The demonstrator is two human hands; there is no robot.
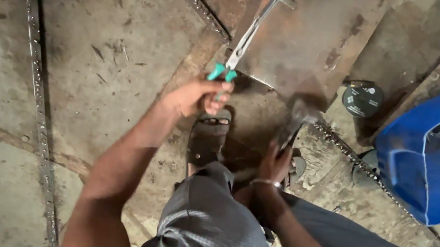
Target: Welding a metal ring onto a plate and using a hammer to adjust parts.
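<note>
Head view, looking down at a crouching person working metal on a concrete floor. The left hand is closed around the teal-sleeved handles of a pair of long steel tongs, whose shanks run up and to the right across a rusty steel plate; where the tongs bite is not clear, as their far end leaves the top of the picture. The right hand, a metal bangle at its wrist, is wrapped round the handle of a hammer, whose motion-blurred head sits at the plate's lower corner. The plate lies flat on the floor, ahead of the person's sandalled foot. To judge from this, the hammering is under way rather than finished: the plate looks flat and no completed bend shows, though blur hides the struck corner. A dark disc, probably a grinding or cutting wheel, lies just right of the plate. At the right edge stands a blue plastic crate; dark, tangled contents show inside but cannot be identified.
</note>
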